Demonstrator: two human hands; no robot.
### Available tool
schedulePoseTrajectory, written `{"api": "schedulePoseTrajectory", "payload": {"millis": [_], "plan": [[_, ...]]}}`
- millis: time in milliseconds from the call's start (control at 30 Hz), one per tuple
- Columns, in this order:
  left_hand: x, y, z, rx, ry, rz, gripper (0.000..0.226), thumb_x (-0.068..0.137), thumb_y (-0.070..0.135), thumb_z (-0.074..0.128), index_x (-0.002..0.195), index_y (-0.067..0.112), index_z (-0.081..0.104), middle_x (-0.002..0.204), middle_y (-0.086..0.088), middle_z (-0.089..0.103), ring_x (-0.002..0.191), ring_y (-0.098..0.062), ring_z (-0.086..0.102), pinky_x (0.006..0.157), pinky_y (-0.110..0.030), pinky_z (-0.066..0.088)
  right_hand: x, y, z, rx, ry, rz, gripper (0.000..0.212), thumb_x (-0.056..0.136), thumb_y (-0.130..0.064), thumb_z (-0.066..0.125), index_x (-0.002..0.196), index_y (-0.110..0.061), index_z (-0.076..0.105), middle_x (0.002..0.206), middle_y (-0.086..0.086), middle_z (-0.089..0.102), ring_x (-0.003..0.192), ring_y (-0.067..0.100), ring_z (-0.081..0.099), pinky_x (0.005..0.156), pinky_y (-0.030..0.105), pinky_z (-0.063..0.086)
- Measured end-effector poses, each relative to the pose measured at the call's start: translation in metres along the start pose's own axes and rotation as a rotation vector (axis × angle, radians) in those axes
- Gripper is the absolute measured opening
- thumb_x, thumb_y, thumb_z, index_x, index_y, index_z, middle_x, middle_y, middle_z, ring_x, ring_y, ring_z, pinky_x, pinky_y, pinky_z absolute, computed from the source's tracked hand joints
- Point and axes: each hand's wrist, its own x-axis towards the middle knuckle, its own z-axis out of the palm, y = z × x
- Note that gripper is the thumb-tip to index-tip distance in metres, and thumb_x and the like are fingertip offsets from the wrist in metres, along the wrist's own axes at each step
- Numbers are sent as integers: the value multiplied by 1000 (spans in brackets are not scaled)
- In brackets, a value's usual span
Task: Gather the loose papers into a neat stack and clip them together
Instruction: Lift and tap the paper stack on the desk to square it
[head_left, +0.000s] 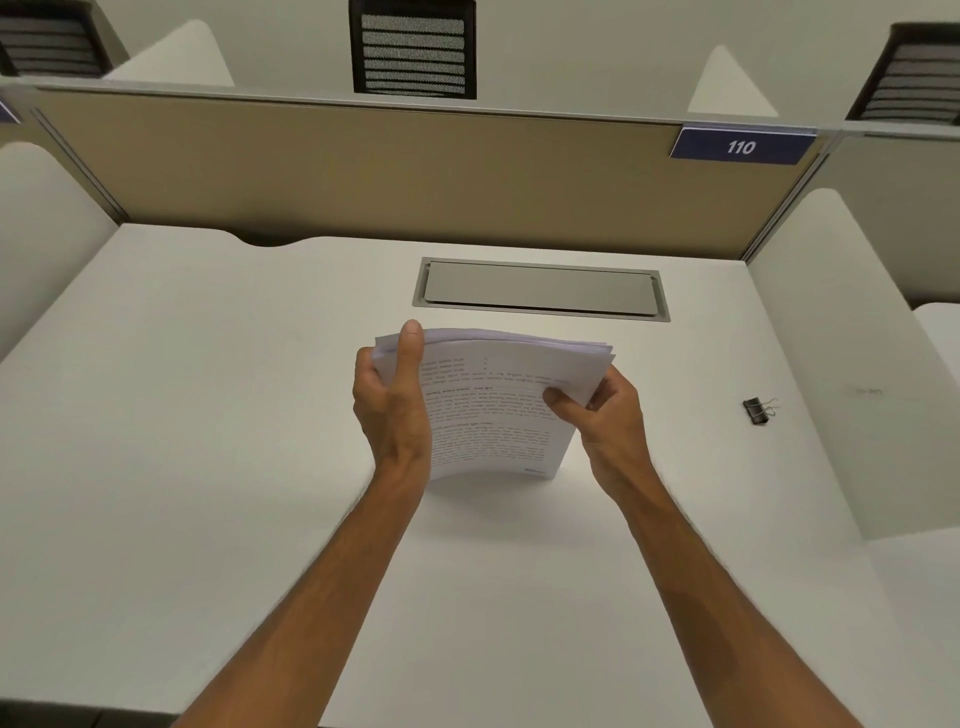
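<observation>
The left hand (392, 395) grips one side of the papers (493, 405), thumb across the front sheet; the right hand (605, 410) pinches the opposite side. Between them the papers stand on their lower edge on the counter (208, 415), bowed slightly, top edges not quite flush. This looks like the squaring-up step. The binder clip (757, 410) lies well out beyond the right hand; next, one hand must hold the stack while the other fetches it.

White desk (182, 415) open all round — binder clip (757, 410) right, partition (337, 171) behind
</observation>
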Motion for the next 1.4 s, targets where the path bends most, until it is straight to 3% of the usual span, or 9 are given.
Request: {"api": "schedulePoseTrajectory", "payload": {"millis": [200,400,533,767,967,1100,1200,1300,1400], "plan": [[1,3,-3,-44,-12,-43,44,87,57,42,109,20,51,91,-1,64,80,-17,64,65,-30,51,0,4,0,8,-3,-7,39,89,-5,72,126,-11,61,111,6,71,96,16,68,84,28,60],[1,-5,-6,-37,-118,-88,66,85,76,30,119,27,58,105,-4,69,95,-23,69,70,-36,55,-2,12,-3,28,-17,-7,38,90,-2,69,123,-17,62,111,1,72,93,7,72,84,25,61],[2,-1,-8,-60,-26,-66,48,91,67,32,106,29,59,97,0,68,90,-22,68,74,-40,56,-2,14,-1,43,-11,-4,39,90,-4,70,126,-16,61,114,4,72,97,11,71,85,27,60],[13,4,-2,-10,-31,-38,54,86,63,41,112,18,57,92,-1,68,81,-18,67,64,-29,52,-2,14,1,71,3,20,30,92,-3,67,110,-27,68,102,-5,75,88,8,72,82,29,61],[10,3,-2,-43,15,1,42,88,52,32,109,18,47,88,4,58,81,-12,58,64,-26,45,-2,12,4,69,13,-17,31,94,0,63,115,-21,68,100,-6,75,87,5,71,75,22,58],[13,-13,-5,-26,-88,22,53,91,66,27,112,22,46,102,-8,62,91,-22,64,72,-37,54,1,17,1,54,-17,8,34,93,-2,65,125,-14,64,111,5,72,98,15,70,84,30,60],[11,-27,-8,-55,-197,5,70,86,78,24,122,24,48,105,-1,66,91,-11,67,74,-30,58,1,23,1,5,-53,34,40,92,-3,67,129,-15,61,121,9,70,110,26,67,94,40,58],[8,-41,-11,-48,-267,-20,52,92,65,34,120,22,44,106,5,64,91,-2,65,74,-28,53,2,30,4,-46,-57,64,40,94,-2,63,133,-12,59,123,9,68,113,26,66,99,48,56],[5,-54,-14,-73,-297,-20,27,91,40,52,117,35,45,121,-4,60,110,-18,61,86,-36,54,3,29,10,-53,-54,73,40,96,-4,61,136,-12,56,125,9,67,115,27,64,100,51,55]]}}
